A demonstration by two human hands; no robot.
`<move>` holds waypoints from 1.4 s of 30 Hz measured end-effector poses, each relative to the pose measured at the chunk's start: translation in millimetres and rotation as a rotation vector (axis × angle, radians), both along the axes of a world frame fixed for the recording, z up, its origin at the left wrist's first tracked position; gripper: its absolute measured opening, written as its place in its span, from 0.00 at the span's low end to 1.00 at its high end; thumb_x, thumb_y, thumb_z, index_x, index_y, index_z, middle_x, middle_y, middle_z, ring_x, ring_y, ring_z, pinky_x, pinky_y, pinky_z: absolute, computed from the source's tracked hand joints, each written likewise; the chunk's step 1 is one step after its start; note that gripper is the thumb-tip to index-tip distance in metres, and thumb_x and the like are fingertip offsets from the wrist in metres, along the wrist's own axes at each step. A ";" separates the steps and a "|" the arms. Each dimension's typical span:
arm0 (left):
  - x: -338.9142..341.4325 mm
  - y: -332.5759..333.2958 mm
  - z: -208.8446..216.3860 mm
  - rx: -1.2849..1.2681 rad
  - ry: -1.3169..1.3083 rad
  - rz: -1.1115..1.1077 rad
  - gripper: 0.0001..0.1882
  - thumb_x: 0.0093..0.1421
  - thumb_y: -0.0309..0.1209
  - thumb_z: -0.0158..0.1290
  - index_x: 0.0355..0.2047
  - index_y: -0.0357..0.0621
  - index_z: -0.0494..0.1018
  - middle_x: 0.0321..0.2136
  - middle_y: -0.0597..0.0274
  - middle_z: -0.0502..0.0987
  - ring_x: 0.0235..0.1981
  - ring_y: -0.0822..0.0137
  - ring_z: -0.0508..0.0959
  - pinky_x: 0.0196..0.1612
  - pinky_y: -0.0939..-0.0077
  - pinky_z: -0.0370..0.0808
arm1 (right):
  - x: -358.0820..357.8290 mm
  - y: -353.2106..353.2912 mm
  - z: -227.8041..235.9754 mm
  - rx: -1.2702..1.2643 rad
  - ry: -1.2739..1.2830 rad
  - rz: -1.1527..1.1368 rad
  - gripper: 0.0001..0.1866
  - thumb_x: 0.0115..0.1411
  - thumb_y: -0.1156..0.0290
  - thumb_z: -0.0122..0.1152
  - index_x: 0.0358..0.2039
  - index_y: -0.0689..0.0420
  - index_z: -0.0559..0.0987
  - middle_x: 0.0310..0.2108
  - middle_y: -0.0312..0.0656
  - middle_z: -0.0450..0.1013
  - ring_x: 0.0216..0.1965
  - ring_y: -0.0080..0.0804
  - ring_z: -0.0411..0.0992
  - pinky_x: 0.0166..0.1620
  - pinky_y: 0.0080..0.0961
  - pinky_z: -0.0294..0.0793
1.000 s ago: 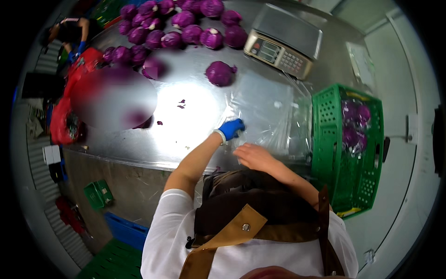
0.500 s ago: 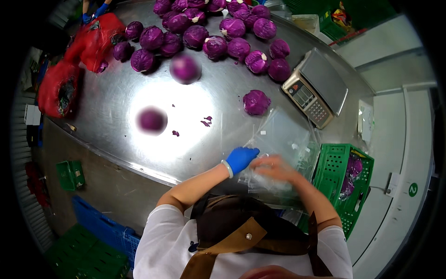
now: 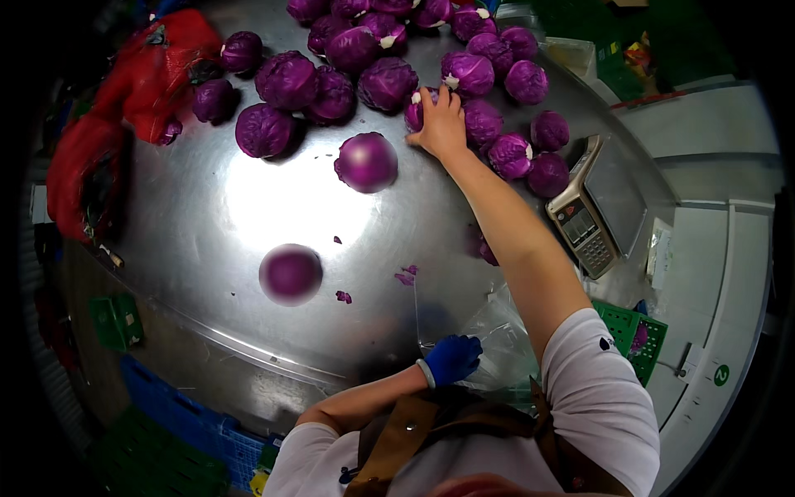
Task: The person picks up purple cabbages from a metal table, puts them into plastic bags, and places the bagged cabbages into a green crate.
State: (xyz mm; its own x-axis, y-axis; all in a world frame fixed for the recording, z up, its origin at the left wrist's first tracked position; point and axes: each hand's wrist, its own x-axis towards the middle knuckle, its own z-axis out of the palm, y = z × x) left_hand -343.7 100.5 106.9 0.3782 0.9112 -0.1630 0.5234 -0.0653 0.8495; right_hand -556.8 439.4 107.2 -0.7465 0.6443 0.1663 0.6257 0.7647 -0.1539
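Observation:
My right hand (image 3: 443,124) reaches far across the steel table, its bare fingers curved over a red cabbage (image 3: 412,113) at the near edge of a group. Close to my body, my left hand (image 3: 455,360), in a blue glove, has its fingers curled at the edge of a clear plastic bag (image 3: 503,348); part of the grip is hidden. One red cabbage (image 3: 487,250) lies mostly behind my right forearm. Two more, a red cabbage (image 3: 366,163) and a blurred round purple one (image 3: 291,274), lie apart on the table.
Several red cabbages crowd the far side. A scale (image 3: 592,215) stands at the right, above a green crate (image 3: 609,321) with purple contents. Red net sacks (image 3: 157,79) lie at the far left. Small purple leaf scraps (image 3: 406,276) are on the steel table (image 3: 207,257).
My right hand has gone from the plastic bags up to a cabbage in the far group. My left hand stays near the bags. The view has shifted, and my forearm now covers the lone cabbage.

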 end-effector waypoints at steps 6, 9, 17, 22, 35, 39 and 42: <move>6.7 -3.6 -53.2 0.197 -0.329 0.101 0.22 0.52 0.40 0.59 0.45 0.43 0.73 0.49 0.51 0.74 0.45 0.48 0.73 0.50 0.58 0.70 | 12.2 21.6 8.5 -0.146 0.018 0.152 0.45 0.34 0.56 0.75 0.57 0.46 0.67 0.52 0.49 0.65 0.52 0.56 0.66 0.48 0.47 0.75; 18.3 -8.9 -71.9 0.188 -0.422 0.104 0.23 0.54 0.35 0.57 0.51 0.43 0.71 0.52 0.51 0.73 0.46 0.49 0.73 0.52 0.58 0.69 | 79.1 -21.9 45.2 -0.624 0.272 0.184 0.50 0.35 0.54 0.77 0.60 0.52 0.64 0.56 0.48 0.65 0.57 0.48 0.65 0.60 0.37 0.66; 8.0 -6.1 -51.2 -0.082 -0.857 0.141 0.27 0.60 0.34 0.53 0.60 0.46 0.65 0.56 0.53 0.71 0.58 0.54 0.70 0.60 0.65 0.67 | 366.5 -261.9 83.1 -2.188 0.824 -0.619 0.42 0.57 0.42 0.56 0.64 0.57 0.63 0.60 0.48 0.65 0.60 0.43 0.65 0.65 0.43 0.61; -15.7 -3.0 36.2 -0.007 -0.432 0.093 0.33 0.57 0.28 0.57 0.63 0.45 0.60 0.59 0.51 0.66 0.60 0.55 0.69 0.62 0.64 0.66 | 429.4 -306.9 81.4 -1.979 1.028 -0.477 0.39 0.55 0.54 0.62 0.64 0.55 0.61 0.59 0.48 0.64 0.59 0.40 0.65 0.62 0.37 0.64; 73.1 -106.4 51.2 0.139 0.054 0.186 0.46 0.48 0.20 0.55 0.68 0.51 0.51 0.67 0.56 0.55 0.47 0.43 0.75 0.41 0.59 0.78 | 469.7 -378.9 54.9 -1.730 0.630 -0.886 0.42 0.57 0.45 0.63 0.63 0.56 0.59 0.55 0.48 0.66 0.48 0.41 0.73 0.40 0.32 0.81; 72.7 -114.8 46.8 0.249 0.030 0.291 0.43 0.50 0.18 0.52 0.68 0.52 0.54 0.66 0.58 0.58 0.51 0.46 0.74 0.43 0.62 0.77 | 470.5 -385.5 59.0 -0.575 0.321 -0.375 0.42 0.51 0.58 0.70 0.62 0.58 0.61 0.54 0.55 0.63 0.49 0.52 0.68 0.54 0.41 0.68; 66.7 -120.4 51.5 0.354 0.082 0.362 0.38 0.53 0.19 0.51 0.66 0.51 0.58 0.64 0.60 0.62 0.52 0.50 0.75 0.42 0.67 0.78 | 441.2 -365.0 99.4 -0.001 0.256 -0.221 0.30 0.50 0.63 0.68 0.53 0.58 0.72 0.47 0.53 0.69 0.48 0.49 0.69 0.56 0.38 0.65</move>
